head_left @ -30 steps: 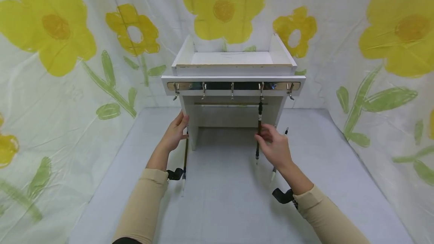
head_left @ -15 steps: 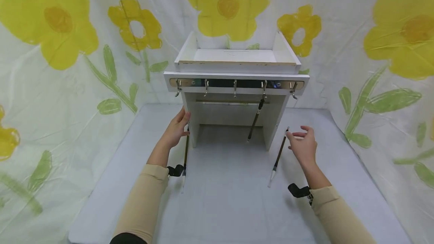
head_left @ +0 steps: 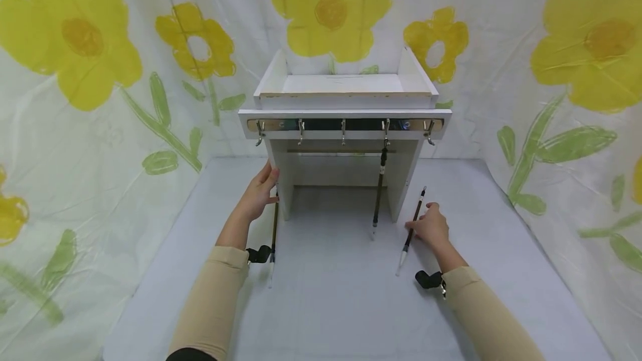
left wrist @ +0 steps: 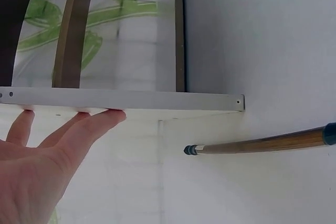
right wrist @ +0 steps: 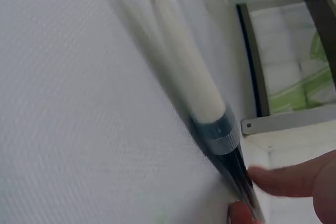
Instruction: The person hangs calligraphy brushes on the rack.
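Observation:
A calligraphy brush point(head_left: 414, 216) with white bristles in a clear cap lies on the table right of a white shelf unit point(head_left: 346, 102). My right hand point(head_left: 432, 226) pinches its dark handle; in the right wrist view the thumb and a fingertip sit on either side of the brush point(right wrist: 186, 69). My left hand point(head_left: 258, 193) rests straight fingertips against the unit's left side panel point(left wrist: 131, 99). From the second hook from the right hangs another calligraphy brush point(head_left: 378, 188), nearly upright. A third brush point(head_left: 274, 233) lies beside the left panel, near my left wrist.
A metal hook rail point(head_left: 321, 125) with several hooks runs along the unit's front, above the open space between its side panels. The white-covered table point(head_left: 326, 294) extends around it. Behind hangs a curtain point(head_left: 230, 27) printed with yellow flowers.
My right hand has let go of the hanging brush and moved down right to the brush on the table. The hanging brush swung and now hangs nearly straight. My left hand stayed put.

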Available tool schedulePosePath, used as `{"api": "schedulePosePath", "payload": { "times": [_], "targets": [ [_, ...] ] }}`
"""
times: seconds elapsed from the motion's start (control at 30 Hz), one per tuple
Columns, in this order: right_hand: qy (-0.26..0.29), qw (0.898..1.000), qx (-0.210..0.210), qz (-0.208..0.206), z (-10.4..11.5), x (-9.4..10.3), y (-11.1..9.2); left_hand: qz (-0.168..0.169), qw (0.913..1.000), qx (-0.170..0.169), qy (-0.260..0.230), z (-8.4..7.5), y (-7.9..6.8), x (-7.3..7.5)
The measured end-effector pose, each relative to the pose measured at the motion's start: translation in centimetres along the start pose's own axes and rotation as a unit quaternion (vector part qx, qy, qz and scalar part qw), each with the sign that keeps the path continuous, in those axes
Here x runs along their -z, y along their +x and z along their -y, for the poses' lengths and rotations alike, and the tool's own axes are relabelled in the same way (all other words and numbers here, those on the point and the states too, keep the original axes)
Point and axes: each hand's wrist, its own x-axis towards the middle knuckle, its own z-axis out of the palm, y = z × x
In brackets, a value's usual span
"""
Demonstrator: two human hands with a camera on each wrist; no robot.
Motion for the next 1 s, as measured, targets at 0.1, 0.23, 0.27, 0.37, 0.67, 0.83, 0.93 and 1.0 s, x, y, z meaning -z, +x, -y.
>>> {"api": "schedulePosePath", "payload": {
  "times": [0.1,0.23,0.27,0.37,0.67,0.83,0.93,1.0],
  "targets": [
    [-0.011,1.000,0.002,0.000,0.2,0.1,0.0,0.003,1.0000,0.004,-0.005,-0.8,-0.6,-0.1],
    [0.007,1.000,-0.011,0.001,0.1,0.6,-0.1,0.008,0.9999,0.006,-0.003,-2.2,-1.4,-0.4],
    [0.010,1.000,-0.013,0.002,0.1,0.7,-0.1,0.009,0.9999,0.007,-0.003,-2.5,-1.6,-0.4],
    [0.030,0.999,-0.019,0.013,-0.1,1.2,-0.2,0.012,0.9999,0.008,-0.004,-2.8,-1.7,-0.5],
    [0.137,0.990,-0.020,0.018,0.2,2.1,-0.3,0.008,0.9999,0.011,-0.002,-2.6,-1.5,-0.5],
    [0.236,0.972,0.003,0.011,0.9,2.6,-0.7,0.004,0.9999,0.016,0.002,-2.5,-1.4,-0.5],
    [0.248,0.969,0.021,-0.003,1.5,3.0,-1.3,0.004,0.9998,0.020,0.002,-2.5,-1.4,-0.5],
    [0.255,0.967,0.031,-0.010,2.0,3.3,-1.8,0.004,0.9998,0.022,0.002,-2.5,-1.5,-0.5]
  ]
}}
